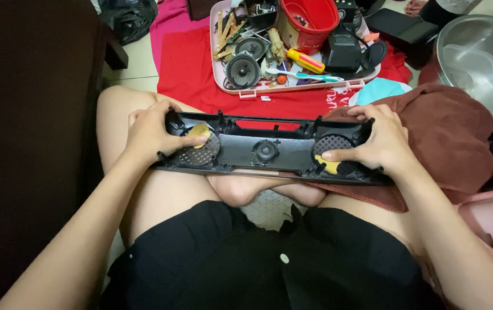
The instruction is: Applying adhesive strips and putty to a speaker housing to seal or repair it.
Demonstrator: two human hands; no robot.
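Observation:
A long black plastic speaker panel (pixel 266 150) with two round mesh grilles and a small round centre part lies across my crossed legs. My left hand (pixel 153 133) grips its left end, thumb pressing on a yellow patch (pixel 199 135) by the left grille. My right hand (pixel 379 139) grips the right end, thumb lying over the right grille next to another yellow patch (pixel 330 166).
A pink tray (pixel 246 90) on a red cloth (pixel 189 63) holds two loose speakers (pixel 243 70), a screwdriver (pixel 305 60), a red bucket (pixel 308 20) and several small tools. A brown towel (pixel 453 132) lies at right beside a steel bowl (pixel 482 63). Dark furniture (pixel 28 115) stands at left.

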